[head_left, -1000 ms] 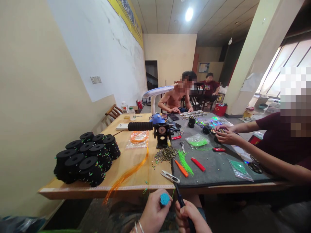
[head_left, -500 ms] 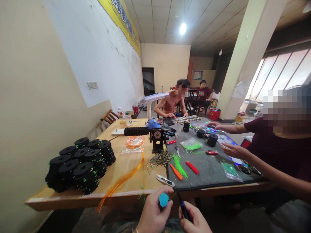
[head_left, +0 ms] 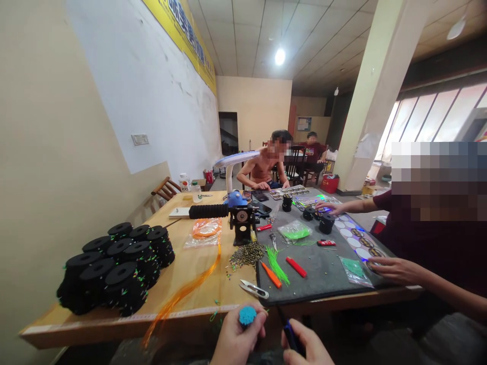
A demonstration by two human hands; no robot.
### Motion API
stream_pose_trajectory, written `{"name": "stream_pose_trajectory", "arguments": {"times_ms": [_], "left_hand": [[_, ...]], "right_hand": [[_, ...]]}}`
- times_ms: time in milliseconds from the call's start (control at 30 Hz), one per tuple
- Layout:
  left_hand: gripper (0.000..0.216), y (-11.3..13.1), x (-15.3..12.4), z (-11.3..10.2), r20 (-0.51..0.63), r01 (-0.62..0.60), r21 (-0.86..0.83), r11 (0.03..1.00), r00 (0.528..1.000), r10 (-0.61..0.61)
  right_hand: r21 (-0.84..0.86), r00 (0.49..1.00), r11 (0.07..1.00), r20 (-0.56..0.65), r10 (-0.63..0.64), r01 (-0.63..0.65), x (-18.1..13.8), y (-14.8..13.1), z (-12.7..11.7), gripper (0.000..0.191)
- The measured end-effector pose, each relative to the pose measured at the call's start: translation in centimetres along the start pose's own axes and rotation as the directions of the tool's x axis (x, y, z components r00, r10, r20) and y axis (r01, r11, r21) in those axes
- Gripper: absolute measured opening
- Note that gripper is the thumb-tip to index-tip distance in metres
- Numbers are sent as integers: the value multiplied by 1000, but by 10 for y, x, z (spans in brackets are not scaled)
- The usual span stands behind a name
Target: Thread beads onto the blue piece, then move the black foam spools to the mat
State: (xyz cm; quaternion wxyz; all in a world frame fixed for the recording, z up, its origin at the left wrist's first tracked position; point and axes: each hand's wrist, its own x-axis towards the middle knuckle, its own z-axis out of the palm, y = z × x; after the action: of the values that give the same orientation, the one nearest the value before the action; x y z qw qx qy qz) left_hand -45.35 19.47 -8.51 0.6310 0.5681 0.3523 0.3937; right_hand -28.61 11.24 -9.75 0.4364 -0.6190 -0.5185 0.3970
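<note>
Far left, black foam-like spools (head_left: 120, 274) stand clustered in stacks on the wooden table (head_left: 190, 258), matte cylinders with holed tops and bright flecks dotting their sides. Up the wall runs a yellow banner (head_left: 182, 38), bold Chinese characters on it, 美更 among them. Below, a white bottle (head_left: 184, 182) wears a label that seems to read 100. Now thin, glossy orange strands (head_left: 200, 280), spilling past the table's near edge. And here's the left hand (head_left: 238, 338), closed around a turquoise bundle (head_left: 247, 316) just in front of that edge; its round, knobbly end faces the camera, the rest of its length hidden in the grip. Beyond lie tiny shiny beads (head_left: 246, 255), metal snips (head_left: 254, 289), then bright green strands (head_left: 277, 266). Next, a slim dark tool (head_left: 289, 335), slanting, upper end toward the table and slightly left, the right hand (head_left: 307, 344) wrapped round it. Further right, a clear plastic packet (head_left: 355, 270) of something green, near a co-worker's hand (head_left: 397, 270).
</note>
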Motion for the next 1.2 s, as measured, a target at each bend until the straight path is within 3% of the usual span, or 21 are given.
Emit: {"name": "stream_pose_trajectory", "arguments": {"times_ms": [100,200,233,300,400,533,567,667,733,833,933,1067,1200], "left_hand": [[45,1,-4,-7,-71,-48,94,994,996,55],[51,0,-7,-14,-117,-23,93,995,993,34],[53,-1,-8,-16,-127,-10,81,997,992,21],[56,-2,-8,-19,-139,-4,64,998,990,13],[56,-4,-8,-24,-144,-10,44,999,989,16],[54,-9,-7,-31,-99,15,34,999,995,-11],[54,-10,-6,-33,-88,20,30,999,996,-18],[52,-11,-5,-36,-92,33,0,999,995,-33],[51,-11,-5,-37,-103,44,-27,999,994,-46],[51,-11,-5,-38,-127,51,-57,997,990,-58],[49,-10,-7,-40,-163,48,-59,997,985,-57],[45,-6,-9,-41,-204,62,-82,995,976,-78],[44,-4,-10,-41,-213,87,-117,989,971,-110]], "right_hand": [[-300,975,954,-212,-60,-7,22,3,-39,12],[-654,904,716,-421,-75,-245,54,12,-86,25],[-734,897,616,-430,-97,-285,64,15,-99,27],[-780,895,550,-428,-121,-299,82,21,-118,24],[-814,899,508,-409,-158,-281,95,24,-125,18],[-833,878,503,-402,-261,-232,92,14,-98,27],[-833,874,527,-372,-311,-167,89,10,-84,25],[-778,886,596,-119,-449,198,83,-6,-34,18],[-734,897,612,-9,-442,294,84,-14,-1,19],[-748,928,590,92,-361,303,95,-20,33,21],[-750,939,594,100,-330,289,113,-18,47,17],[-715,943,653,27,-331,250,127,-13,47,20],[-648,949,737,-68,-308,193,110,-12,40,15]]}}
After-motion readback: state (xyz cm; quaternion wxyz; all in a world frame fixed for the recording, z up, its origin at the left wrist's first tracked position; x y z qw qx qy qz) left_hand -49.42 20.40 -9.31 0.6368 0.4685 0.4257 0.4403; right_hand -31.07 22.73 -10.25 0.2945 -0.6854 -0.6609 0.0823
